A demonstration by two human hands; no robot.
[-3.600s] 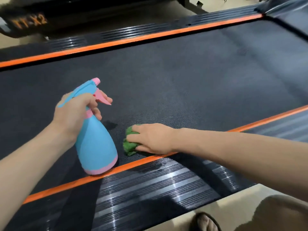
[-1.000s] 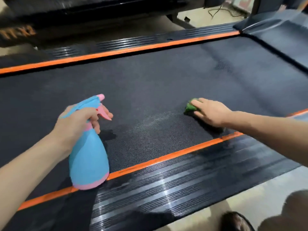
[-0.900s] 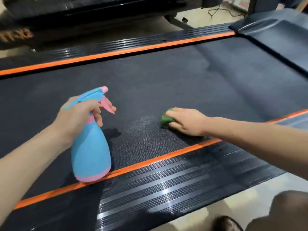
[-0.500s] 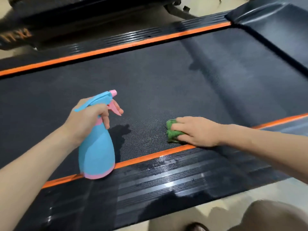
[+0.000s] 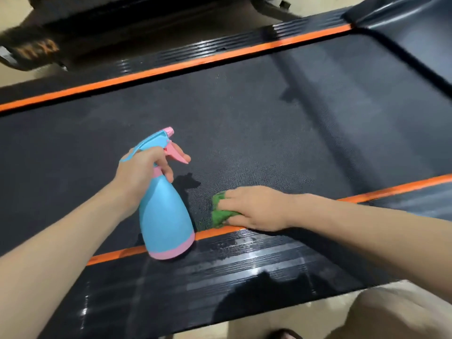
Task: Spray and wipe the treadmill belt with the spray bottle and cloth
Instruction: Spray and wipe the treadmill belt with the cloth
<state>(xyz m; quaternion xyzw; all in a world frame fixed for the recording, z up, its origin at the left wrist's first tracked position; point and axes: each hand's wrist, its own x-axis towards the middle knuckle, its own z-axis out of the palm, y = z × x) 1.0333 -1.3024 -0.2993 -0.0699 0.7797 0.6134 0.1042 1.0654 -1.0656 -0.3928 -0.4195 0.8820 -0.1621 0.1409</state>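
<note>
The black textured treadmill belt [image 5: 244,123] fills the middle of the view. My left hand [image 5: 140,172] grips the neck of a light blue spray bottle [image 5: 163,216] with pink trigger and base; a finger rests on the trigger and the nozzle points right. My right hand [image 5: 254,207] presses a green cloth [image 5: 219,214] flat on the belt, just right of the bottle and against the near orange stripe [image 5: 117,254]. Most of the cloth is hidden under the fingers.
The near ribbed side rail [image 5: 232,270] is glossy with wet patches. A far orange stripe [image 5: 171,67] and rail border the belt's other side. The dark motor cover [image 5: 415,33] rises at the right. Beige floor [image 5: 281,321] and my knee [image 5: 401,314] lie below.
My right hand has slid the cloth left along the belt's near edge, closer to the bottle. The left hand and bottle shifted slightly right in view.
</note>
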